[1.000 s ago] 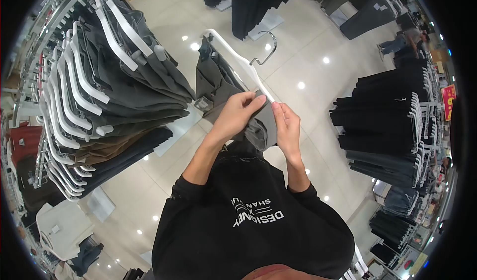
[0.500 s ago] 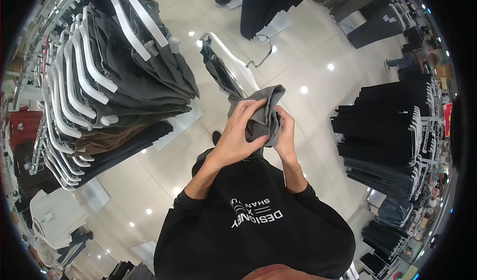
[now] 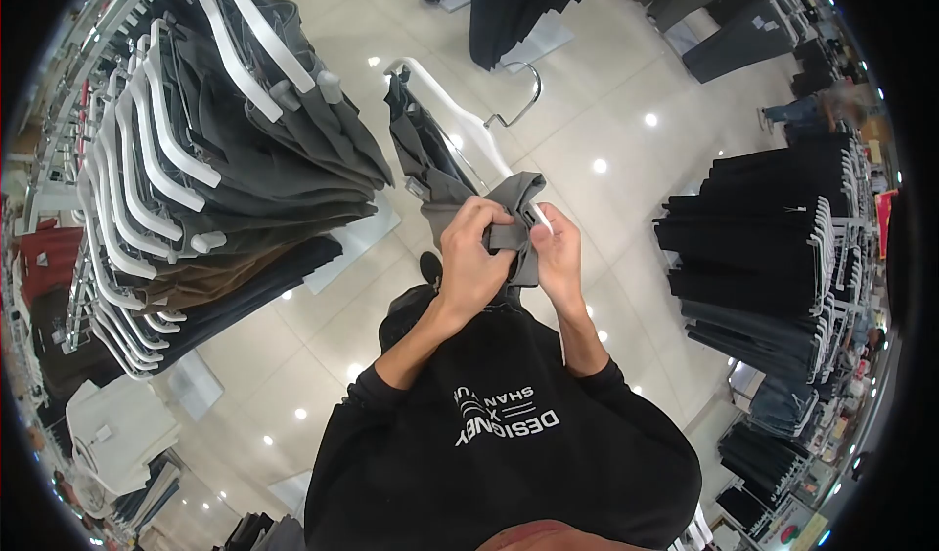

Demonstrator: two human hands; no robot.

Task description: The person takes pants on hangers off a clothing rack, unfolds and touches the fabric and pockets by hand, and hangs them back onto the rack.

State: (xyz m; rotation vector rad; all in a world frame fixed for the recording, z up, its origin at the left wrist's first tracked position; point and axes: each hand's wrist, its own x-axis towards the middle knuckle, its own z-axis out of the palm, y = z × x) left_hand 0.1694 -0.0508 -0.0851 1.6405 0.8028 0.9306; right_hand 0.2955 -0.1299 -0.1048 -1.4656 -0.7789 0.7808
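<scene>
A pair of grey trousers (image 3: 445, 194) hangs from a white hanger (image 3: 460, 111) in front of my chest, with the metal hook (image 3: 537, 87) pointing away from me. My left hand (image 3: 476, 258) is closed on the bunched waistband, its fingers pressing the grey cloth. At the near end, my right hand (image 3: 558, 256) pinches the white tip of the hanger, which shows beside the folded fabric. The fingers behind the cloth are partly hidden. The far end of the waistband stays at the hanger's other end.
To the left, a rack holds dark trousers (image 3: 284, 150) on white hangers. Black trousers (image 3: 753, 228) hang on a rack at the right, and more (image 3: 528, 8) hang ahead. A pale garment (image 3: 117, 434) is at lower left. A person (image 3: 807, 111) stands far right. Glossy tiles (image 3: 606, 111) cover the floor.
The hanger's white tip has come into view at my right hand. My left fingers have curled tighter into the waistband, and the cloth has shifted slightly.
</scene>
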